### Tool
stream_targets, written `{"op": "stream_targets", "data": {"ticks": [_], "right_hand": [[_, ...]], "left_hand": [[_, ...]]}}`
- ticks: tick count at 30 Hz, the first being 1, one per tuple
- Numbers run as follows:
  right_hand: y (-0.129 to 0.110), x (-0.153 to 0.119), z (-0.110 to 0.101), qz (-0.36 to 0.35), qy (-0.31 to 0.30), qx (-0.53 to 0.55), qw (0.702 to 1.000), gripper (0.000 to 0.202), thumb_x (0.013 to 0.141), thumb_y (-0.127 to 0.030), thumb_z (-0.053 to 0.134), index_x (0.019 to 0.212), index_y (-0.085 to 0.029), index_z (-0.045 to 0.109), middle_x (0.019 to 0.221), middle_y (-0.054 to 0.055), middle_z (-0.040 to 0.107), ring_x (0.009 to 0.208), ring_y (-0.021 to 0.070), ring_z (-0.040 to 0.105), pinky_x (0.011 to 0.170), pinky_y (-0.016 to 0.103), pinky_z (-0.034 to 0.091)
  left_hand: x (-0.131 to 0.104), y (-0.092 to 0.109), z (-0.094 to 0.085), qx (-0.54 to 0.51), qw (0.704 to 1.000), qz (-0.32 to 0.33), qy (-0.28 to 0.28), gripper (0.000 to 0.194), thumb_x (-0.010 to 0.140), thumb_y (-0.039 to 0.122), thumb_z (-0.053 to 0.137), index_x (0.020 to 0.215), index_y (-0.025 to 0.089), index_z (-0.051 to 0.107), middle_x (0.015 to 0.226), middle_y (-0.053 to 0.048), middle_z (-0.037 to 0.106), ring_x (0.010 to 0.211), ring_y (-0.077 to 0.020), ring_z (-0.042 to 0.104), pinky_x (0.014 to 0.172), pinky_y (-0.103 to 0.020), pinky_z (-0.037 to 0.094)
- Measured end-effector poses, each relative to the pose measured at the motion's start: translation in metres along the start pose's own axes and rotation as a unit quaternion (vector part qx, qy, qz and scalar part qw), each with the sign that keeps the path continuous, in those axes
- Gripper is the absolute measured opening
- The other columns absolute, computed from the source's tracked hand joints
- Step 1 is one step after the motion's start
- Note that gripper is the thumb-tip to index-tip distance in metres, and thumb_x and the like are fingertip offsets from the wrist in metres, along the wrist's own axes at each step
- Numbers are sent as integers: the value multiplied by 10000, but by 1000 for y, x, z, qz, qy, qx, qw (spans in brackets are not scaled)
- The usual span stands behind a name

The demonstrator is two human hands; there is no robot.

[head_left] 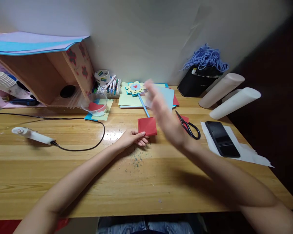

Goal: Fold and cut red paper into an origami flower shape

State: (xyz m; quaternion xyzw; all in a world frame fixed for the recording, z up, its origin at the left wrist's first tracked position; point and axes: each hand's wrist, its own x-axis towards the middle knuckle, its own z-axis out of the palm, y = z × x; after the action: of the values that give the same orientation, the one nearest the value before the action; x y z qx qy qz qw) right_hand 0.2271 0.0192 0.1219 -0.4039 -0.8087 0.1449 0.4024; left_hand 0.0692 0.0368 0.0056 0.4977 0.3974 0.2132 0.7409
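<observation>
My left hand (136, 137) pinches the lower edge of a small red paper square (147, 125) between thumb and fingers, just above the table. My right hand (164, 113) is raised to the right of that square and smeared by motion, so whether it holds anything cannot be made out. A layered paper flower (135, 87) with a red heart at its centre lies behind them, its blue stem (144, 106) reaching toward the red square. Black-handled scissors (189, 126) rest to the right of my right hand, partly over another piece of red paper (185, 119).
Coloured sheets (127, 101) lie under the flower. A clear plastic cup (101, 110), markers (112, 86) and a cardboard box (80, 65) stand left. A corded white glue gun (34, 135) lies further left. Right are a phone (222, 139), white tubes (234, 102) and blue yarn (206, 60).
</observation>
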Motion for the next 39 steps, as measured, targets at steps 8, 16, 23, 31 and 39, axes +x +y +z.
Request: {"op": "stream_targets", "data": {"ticks": [8, 16, 23, 31, 39], "right_hand": [[102, -39, 6, 315, 9, 268, 911, 423, 775, -543, 570, 968, -169, 605, 967, 102, 664, 822, 181, 652, 686, 326, 551], [85, -69, 25, 383, -46, 366, 847, 288, 688, -427, 701, 727, -153, 622, 629, 0, 637, 549, 100, 596, 564, 222, 503], [78, -85, 31, 199, 178, 66, 962, 66, 780, -254, 620, 773, -190, 632, 902, 72, 704, 777, 192, 664, 700, 331, 542], [60, -92, 40, 32, 87, -14, 996, 151, 767, -90, 560, 805, -219, 628, 840, 45, 723, 780, 191, 679, 686, 326, 564], [53, -96, 43, 79, 56, 24, 995, 228, 787, -83, 540, 944, -227, 622, 827, 27, 690, 698, 151, 658, 597, 254, 559]], "left_hand": [[2, 2, 3, -33, 999, -20, 17, 432, 708, 493, 672, 780, 67, 661, 575, -60, 671, 496, -109, 613, 532, -220, 482], [4, -1, 1, -25, 999, -23, -3, 377, 758, 457, 640, 759, 80, 629, 636, -87, 688, 532, -122, 638, 570, -237, 512], [0, 1, 11, -55, 994, 37, 82, 466, 773, 427, 634, 1102, 130, 491, 940, -110, 661, 616, -133, 636, 596, -298, 529], [-11, -3, 17, 61, 994, 70, -53, 380, 815, 494, 539, 860, 125, 618, 741, -28, 609, 633, -92, 532, 617, -215, 418], [-12, 1, 17, 102, 988, 95, -61, 312, 820, 440, 547, 734, 140, 541, 647, 17, 507, 586, -92, 468, 571, -223, 371]]}}
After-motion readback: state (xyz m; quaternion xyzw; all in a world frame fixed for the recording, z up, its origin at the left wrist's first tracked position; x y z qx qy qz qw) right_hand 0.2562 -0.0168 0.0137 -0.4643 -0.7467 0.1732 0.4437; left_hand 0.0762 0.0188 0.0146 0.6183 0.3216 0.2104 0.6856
